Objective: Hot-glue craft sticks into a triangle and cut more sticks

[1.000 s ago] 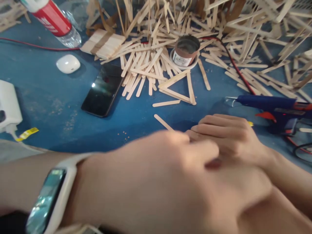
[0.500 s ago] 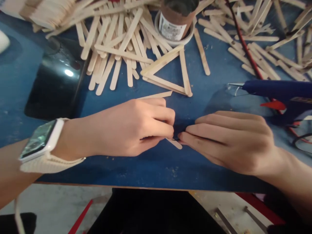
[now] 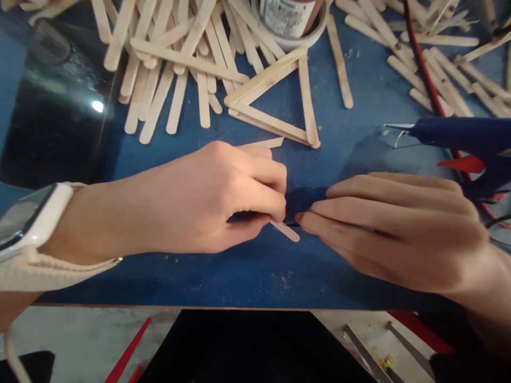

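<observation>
My left hand (image 3: pixel 199 199) is closed over a small wooden stick (image 3: pixel 288 231), whose rounded end sticks out below the fingertips. A pointed stick piece (image 3: pixel 271 143) shows just above the same hand. To the right, my right hand (image 3: pixel 391 229) has its fingers pressed together, the tips at a thin dark object (image 3: pixel 294 224) that reaches toward the stick; most of it is hidden. Beyond both hands, a triangle of glued wooden sticks (image 3: pixel 275 125) lies on the blue table (image 3: pixel 247 282).
A blue glue gun (image 3: pixel 459 133) lies at right, its red-black cable (image 3: pixel 425 69) behind. Loose sticks (image 3: pixel 191 69) are heaped at the back. A jar (image 3: pixel 288 17) stands in a round lid. A dark phone (image 3: pixel 56 106) lies at left.
The view has come closer, so the phone and jar sit nearer the frame's edges. My right hand's fingertips appear slightly farther from my left hand; both grips look much the same.
</observation>
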{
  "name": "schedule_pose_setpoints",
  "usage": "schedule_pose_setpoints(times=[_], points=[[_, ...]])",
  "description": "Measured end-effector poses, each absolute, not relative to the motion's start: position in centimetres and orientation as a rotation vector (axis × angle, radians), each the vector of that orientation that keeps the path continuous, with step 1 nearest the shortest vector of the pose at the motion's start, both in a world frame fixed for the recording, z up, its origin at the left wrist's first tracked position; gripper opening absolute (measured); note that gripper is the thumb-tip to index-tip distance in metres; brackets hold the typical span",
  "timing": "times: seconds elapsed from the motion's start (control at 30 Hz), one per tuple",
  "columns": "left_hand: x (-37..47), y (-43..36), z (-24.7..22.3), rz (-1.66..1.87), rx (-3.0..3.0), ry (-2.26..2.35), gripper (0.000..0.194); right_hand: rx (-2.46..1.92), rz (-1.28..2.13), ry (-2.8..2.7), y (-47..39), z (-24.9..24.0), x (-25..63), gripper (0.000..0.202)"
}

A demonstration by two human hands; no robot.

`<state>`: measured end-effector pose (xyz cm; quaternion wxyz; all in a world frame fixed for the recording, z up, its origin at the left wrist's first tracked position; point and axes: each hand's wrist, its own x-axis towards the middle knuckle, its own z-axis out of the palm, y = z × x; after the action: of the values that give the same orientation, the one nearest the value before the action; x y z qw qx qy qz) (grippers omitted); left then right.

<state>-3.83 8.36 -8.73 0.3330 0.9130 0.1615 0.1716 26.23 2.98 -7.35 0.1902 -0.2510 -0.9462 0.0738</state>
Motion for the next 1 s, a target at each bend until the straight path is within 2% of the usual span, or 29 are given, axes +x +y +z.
schedule_pose_setpoints(times=[0.57,0.83,1.0], points=[[-3.49,8.56,-8.67,0.421,2.319,0.438,0.030,-0.749,0.197,-2.660,2.84,-7.61,26.23,0.033],[-3.30,8.89,-8.57,0.423,2.282,0.425,0.031,-0.780,0.332,-2.649,2.95,-7.08,25.72,0.039],[-3.18,8.85,-9.00,0.416,2.272,0.435,0.029,-0.775,0.406,-2.596,2.39,-7.36,25.38,0.026]])
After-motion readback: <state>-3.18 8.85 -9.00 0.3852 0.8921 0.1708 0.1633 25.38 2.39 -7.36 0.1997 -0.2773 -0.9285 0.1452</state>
